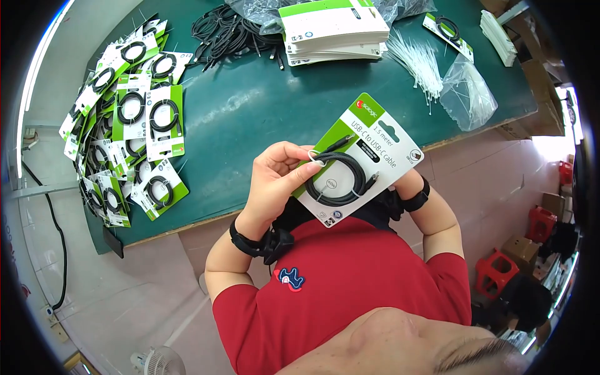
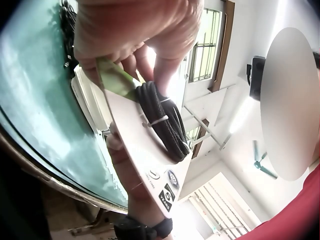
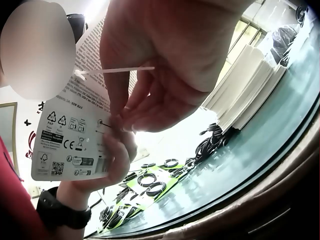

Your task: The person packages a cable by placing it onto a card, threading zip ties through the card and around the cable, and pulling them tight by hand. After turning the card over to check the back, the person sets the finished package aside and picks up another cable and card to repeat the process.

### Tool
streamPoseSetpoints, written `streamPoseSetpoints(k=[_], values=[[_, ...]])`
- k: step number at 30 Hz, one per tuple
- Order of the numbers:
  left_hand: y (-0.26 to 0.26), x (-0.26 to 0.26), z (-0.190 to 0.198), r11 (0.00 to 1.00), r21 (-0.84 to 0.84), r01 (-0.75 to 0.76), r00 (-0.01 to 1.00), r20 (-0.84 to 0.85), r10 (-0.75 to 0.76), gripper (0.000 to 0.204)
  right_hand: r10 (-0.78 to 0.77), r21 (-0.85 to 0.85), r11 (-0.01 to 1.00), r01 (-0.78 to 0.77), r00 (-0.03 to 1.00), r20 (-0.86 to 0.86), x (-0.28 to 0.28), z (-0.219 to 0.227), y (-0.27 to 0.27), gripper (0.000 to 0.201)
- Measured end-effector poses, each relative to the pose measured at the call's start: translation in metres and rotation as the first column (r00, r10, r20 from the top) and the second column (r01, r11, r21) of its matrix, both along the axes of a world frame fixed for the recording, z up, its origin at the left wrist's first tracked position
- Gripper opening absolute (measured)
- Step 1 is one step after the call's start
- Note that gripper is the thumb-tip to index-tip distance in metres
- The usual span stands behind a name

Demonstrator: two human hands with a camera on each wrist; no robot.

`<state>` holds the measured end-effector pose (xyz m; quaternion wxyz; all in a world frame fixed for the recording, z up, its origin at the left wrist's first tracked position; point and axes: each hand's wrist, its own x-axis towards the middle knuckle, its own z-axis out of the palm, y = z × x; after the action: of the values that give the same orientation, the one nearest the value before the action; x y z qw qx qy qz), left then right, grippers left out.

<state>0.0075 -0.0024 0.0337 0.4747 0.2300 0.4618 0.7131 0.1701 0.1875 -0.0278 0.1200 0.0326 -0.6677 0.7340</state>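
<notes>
- The table is a green-topped surface in front of the person, in a room with a pinkish tiled floor, red stools at the right and barred windows seen from the wrist views.
- On the table lie a heap of finished cable packs at the left, a stack of blank cards at the far side, loose black cables, and white zip ties.
- The cable card is held off the table, close to the chest, between both hands, its long axis slanting up to the right.
- The left hand pinches the card's left edge beside the coiled cable.
- The right hand is behind the card, fingers curled, pinching a zip tie tail.
</notes>
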Motion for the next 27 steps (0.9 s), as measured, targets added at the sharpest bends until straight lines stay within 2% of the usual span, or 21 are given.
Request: streamPoseSetpoints(k=[2, 3, 5, 6, 9, 10, 12, 13, 14, 15, 17, 18, 21, 26, 27], values=[[0.001, 0.001, -0.001, 1.0, 0.014, -0.006, 1.0, 0.005, 0.006, 0.014, -0.028, -0.014, 1.0, 0.028, 0.999, 0.022, 0.002, 0.004, -0.001, 0.051], [0.002, 0.001, -0.001, 1.0, 0.012, -0.003, 1.0, 0.005, 0.003, 0.014, 0.002, -0.173, 0.985, 0.006, 0.999, 0.044, 0.003, 0.006, 0.0, 0.051], [0.002, 0.001, 0.001, 1.0, 0.005, 0.017, 1.0, 0.012, -0.017, 0.015, 0.073, -0.473, 0.881, -0.031, 0.995, 0.072, 0.004, 0.009, 0.001, 0.05], [0.002, 0.001, 0.001, 1.0, 0.001, 0.026, 1.0, 0.015, -0.026, 0.015, 0.073, -0.473, 0.88, -0.03, 0.995, 0.073, 0.004, 0.008, 0.001, 0.05], [0.003, -0.001, -0.002, 0.999, -0.031, 0.025, 0.995, 0.092, -0.022, 0.015, 0.155, -0.757, 0.65, -0.063, 0.987, 0.051, 0.001, 0.005, 0.004, 0.046], [0.003, -0.002, -0.003, 0.999, -0.047, 0.025, 0.991, 0.13, -0.019, 0.014, 0.155, -0.757, 0.65, -0.062, 0.987, 0.052, -0.002, 0.007, 0.006, 0.046], [0.003, -0.003, -0.005, 0.998, -0.066, 0.001, 0.993, 0.115, 0.006, 0.015, 0.028, -0.418, 0.908, 0.042, 0.987, 0.159, -0.011, 0.02, 0.009, 0.046], [0.003, -0.003, -0.006, 0.996, -0.081, -0.028, 0.994, 0.1, 0.036, 0.015, -0.049, -0.211, 0.974, 0.089, 0.981, 0.19, -0.015, 0.026, 0.01, 0.047], [0.003, -0.003, -0.008, 0.994, -0.092, -0.063, 0.994, 0.086, 0.071, 0.016, -0.045, -0.207, 0.975, 0.084, 0.981, 0.189, -0.019, 0.031, 0.01, 0.047], [0.004, -0.003, -0.011, 0.994, -0.092, -0.066, 0.994, 0.085, 0.074, 0.016, -0.07, -0.023, 0.997, 0.075, 0.982, 0.176, -0.022, 0.035, 0.008, 0.045], [0.006, -0.004, -0.014, 0.992, -0.1, -0.078, 0.989, 0.115, 0.089, 0.016, -0.12, 0.337, 0.939, 0.07, 0.984, 0.13, -0.026, 0.038, 0.005, 0.041], [0.008, -0.004, -0.015, 0.991, -0.101, -0.086, 0.987, 0.13, 0.099, 0.016, -0.12, 0.337, 0.939, 0.072, 0.985, 0.126, -0.027, 0.038, 0.004, 0.041], [0.009, -0.003, -0.013, 0.994, -0.066, -0.089, 0.98, 0.174, 0.099, 0.018, -0.13, 0.167, 0.98, 0.108, 0.983, 0.128, -0.028, 0.035, 0.001, 0.045], [0.008, -0.008, -0.018, 0.997, -0.056, -0.062, 0.958, 0.275, 0.075, 0.019, -0.147, 0.171, 0.976, 0.134, 0.987, 0.064, -0.033, 0.026, 0.002, 0.046], [0.008, -0.008, -0.018, 0.996, -0.058, -0.062, 0.958, 0.276, 0.075, 0.019, -0.18, 0.287, 0.943, 0.168, 0.983, 0.015, -0.034, 0.028, 0.003, 0.045]])
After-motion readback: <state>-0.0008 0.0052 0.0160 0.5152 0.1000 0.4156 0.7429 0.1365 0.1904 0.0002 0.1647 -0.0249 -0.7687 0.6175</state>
